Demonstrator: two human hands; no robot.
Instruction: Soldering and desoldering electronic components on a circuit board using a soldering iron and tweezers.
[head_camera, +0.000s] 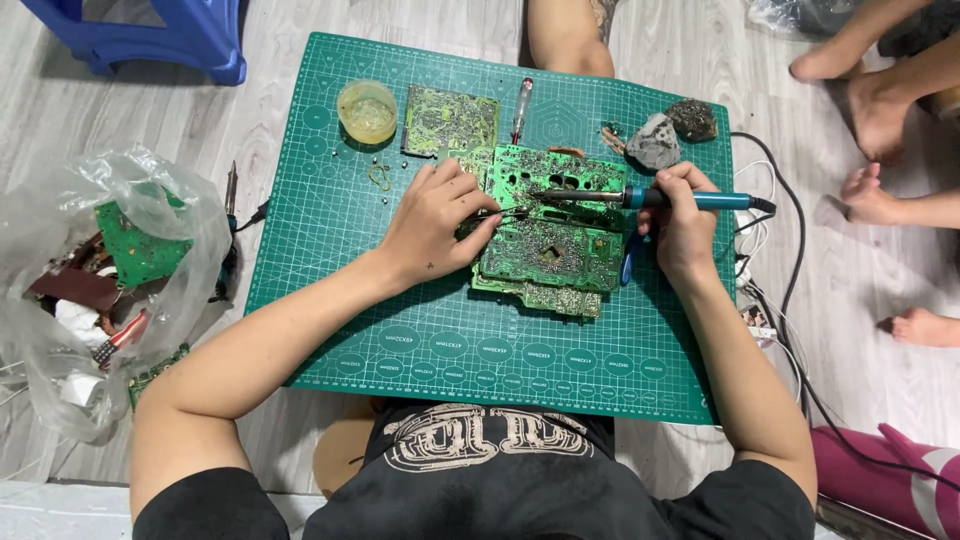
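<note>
From the head camera, we see a person seated on the floor over a green cutting mat (330, 290), desoldering on a large green circuit board (550, 250) lying solder side up at the mat's centre. The right hand (683, 222) is clenched around a blue-handled soldering iron (690, 200), its tip on the board. The left hand (435, 222) pinches thin tweezers (505, 213) at the same spot. A smaller board (450, 120), a yellow flux tub (367, 110) and a screwdriver (521, 105) lie beyond. We judge the hot tip, close to the left fingertips, could burn them should it slip; lingering heat could lift pads.
</note>
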